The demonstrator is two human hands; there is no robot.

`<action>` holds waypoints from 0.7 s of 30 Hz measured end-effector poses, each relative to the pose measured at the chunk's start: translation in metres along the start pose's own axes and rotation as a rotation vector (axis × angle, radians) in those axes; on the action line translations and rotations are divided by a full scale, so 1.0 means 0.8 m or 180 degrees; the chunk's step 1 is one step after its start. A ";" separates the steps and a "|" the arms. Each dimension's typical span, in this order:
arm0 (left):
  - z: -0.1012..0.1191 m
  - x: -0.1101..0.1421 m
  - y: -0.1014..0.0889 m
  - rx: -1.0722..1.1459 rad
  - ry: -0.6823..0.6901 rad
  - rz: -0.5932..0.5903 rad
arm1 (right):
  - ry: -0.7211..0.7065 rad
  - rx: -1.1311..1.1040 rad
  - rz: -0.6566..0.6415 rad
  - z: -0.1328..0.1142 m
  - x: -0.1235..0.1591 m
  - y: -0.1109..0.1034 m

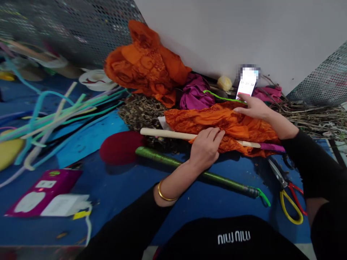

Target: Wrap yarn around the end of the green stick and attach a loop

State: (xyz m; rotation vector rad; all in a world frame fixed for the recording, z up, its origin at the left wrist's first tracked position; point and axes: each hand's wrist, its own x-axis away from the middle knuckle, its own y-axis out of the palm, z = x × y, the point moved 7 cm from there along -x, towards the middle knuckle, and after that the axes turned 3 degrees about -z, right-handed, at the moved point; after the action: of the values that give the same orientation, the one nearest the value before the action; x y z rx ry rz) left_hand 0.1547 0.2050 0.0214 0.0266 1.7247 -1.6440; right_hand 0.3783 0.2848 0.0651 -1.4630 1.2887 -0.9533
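Observation:
My left hand [205,146] has its fingers bent over a pale wooden stick [165,134] and the near edge of an orange cloth [200,119]. Bright orange and patterned, the cloth lies crumpled along the stick. The stick's right part carries a purple wrapping [272,147]. My right hand [255,108] is open, fingers apart, above the cloth's far edge and at the lower end of a lit phone [246,85] leaning on the wall. Whether a fingertip touches the screen I cannot tell. Below my left hand lies a green thread-wrapped stick [227,181].
Yellow-and-red-handled scissors [287,193] lie right. A dark red round pad [118,147], dried plant stems [143,108], purple cloth [196,92] and more orange cloth [151,61] lie around. Pastel fuzzy stems [54,119] and a purple power bank-like box [43,195] are left.

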 end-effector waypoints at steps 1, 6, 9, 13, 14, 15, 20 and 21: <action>-0.002 0.002 -0.004 0.0032 -0.0085 0.0115 | -0.0015 -0.0047 -0.0240 -0.004 -0.008 0.012; -0.003 0.005 -0.024 -0.0205 -0.0337 0.0633 | -0.1064 0.0464 -0.0246 -0.071 0.034 0.033; 0.000 -0.002 -0.013 -0.0224 -0.0230 0.0163 | -0.1322 0.0910 -0.0074 -0.093 0.079 0.043; 0.001 -0.005 0.004 -0.0163 -0.0155 -0.0471 | -0.1415 0.0987 -0.0089 -0.099 0.113 0.062; 0.001 -0.005 0.006 -0.0163 -0.0129 -0.0541 | -0.1430 0.0970 -0.0079 -0.100 0.118 0.065; 0.002 -0.005 0.007 -0.0168 -0.0100 -0.0571 | -0.1435 0.0958 -0.0061 -0.100 0.120 0.066; 0.003 -0.003 0.012 -0.0091 0.0036 -0.0643 | -0.1363 0.0755 -0.0045 -0.100 0.130 0.071; 0.003 -0.003 0.014 -0.0078 0.0046 -0.0676 | -0.1334 0.0729 -0.0068 -0.100 0.131 0.073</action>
State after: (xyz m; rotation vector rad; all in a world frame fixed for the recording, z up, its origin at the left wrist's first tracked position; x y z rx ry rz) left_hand 0.1634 0.2060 0.0132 -0.1621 1.8093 -1.7776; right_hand 0.3019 0.1683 0.0266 -1.4047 0.8326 -0.7298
